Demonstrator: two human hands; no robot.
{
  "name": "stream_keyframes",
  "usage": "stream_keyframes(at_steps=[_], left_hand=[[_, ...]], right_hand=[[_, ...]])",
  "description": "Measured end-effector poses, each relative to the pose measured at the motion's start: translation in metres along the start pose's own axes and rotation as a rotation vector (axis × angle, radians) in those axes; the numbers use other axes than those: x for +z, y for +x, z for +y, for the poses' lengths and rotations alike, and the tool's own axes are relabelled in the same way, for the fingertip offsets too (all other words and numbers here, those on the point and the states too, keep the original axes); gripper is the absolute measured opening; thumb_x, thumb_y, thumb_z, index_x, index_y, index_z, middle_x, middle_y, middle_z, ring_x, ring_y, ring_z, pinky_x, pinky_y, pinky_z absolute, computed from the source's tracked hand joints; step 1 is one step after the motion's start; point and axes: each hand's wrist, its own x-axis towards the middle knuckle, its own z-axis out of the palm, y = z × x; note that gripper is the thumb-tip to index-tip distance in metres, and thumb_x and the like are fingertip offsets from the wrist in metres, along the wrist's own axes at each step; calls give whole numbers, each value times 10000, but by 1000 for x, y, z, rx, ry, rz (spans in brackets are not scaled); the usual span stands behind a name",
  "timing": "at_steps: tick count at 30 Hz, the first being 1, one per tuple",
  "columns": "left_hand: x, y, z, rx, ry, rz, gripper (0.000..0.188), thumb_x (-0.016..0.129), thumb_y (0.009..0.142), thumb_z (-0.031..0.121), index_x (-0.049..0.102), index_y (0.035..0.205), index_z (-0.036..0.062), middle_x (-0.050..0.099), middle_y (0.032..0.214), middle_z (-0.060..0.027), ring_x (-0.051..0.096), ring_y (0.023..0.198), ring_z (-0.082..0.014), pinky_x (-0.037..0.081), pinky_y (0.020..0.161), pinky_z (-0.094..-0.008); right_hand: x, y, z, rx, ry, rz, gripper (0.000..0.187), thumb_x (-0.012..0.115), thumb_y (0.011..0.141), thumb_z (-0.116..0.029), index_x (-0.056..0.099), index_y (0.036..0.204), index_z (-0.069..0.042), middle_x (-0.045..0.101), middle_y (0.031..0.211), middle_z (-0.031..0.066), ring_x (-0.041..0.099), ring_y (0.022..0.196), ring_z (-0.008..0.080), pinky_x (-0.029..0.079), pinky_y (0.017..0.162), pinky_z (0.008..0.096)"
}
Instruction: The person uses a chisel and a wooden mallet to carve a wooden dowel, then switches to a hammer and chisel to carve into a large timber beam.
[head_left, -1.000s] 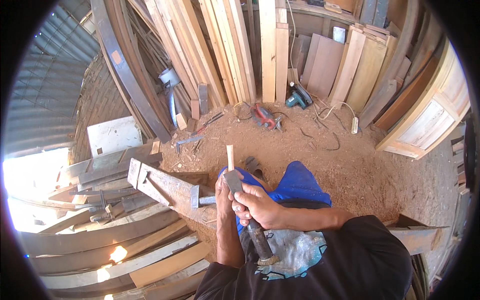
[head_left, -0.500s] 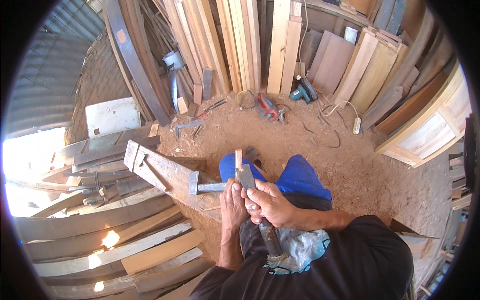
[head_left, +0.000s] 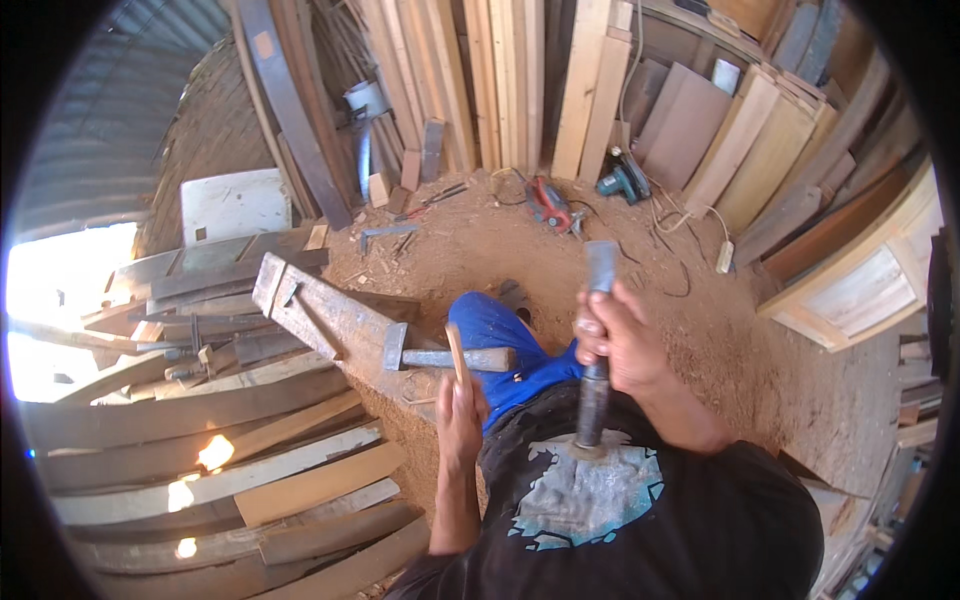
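The left hand (head_left: 462,415) pinches a thin wood peg (head_left: 455,352) upright, just beside the hammer (head_left: 440,357) lying on the beam (head_left: 320,310). The right hand (head_left: 622,345) is clenched around a chisel (head_left: 597,340) held vertically, apart from the peg. A slip of the blade could nick the left fingers or split the peg.

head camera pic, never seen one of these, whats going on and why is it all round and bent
The camera sits on a person's head and looks down, so you see their own arms from above. Its fisheye lens bends straight edges into curves. The right hand grips a long dark metal tool, upright against the chest. The left hand holds a thin wooden stick. Just beyond it a hammer lies on a heavy wooden block. Curved planks lie to the left, boards lean on the far wall, and power tools rest on the dirt floor.
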Motion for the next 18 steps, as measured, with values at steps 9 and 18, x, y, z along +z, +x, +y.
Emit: stream_keyframes(at_steps=[9, 18], left_hand=[[16, 66, 53, 14, -144, 93, 395, 343, 1040, 345, 563, 911, 44, 476, 668, 7, 437, 572, -82, 385, 531, -256], [13, -12, 22, 100, 518, -92, 464, 316, 1033, 405, 545, 825, 58, 491, 644, -14, 444, 594, -102, 377, 525, -276]], right_hand=[[75, -1, 75, 377, -33, -350, 157, 441, 993, -224, 463, 1005, -69, 422, 691, -18, 386, 508, 52, 423, 486, 256], [59, -31, 36, 95, -56, -308, 158, 439, 1003, -231, 448, 994, -73, 407, 666, -10, 378, 508, 55, 400, 470, 253]])
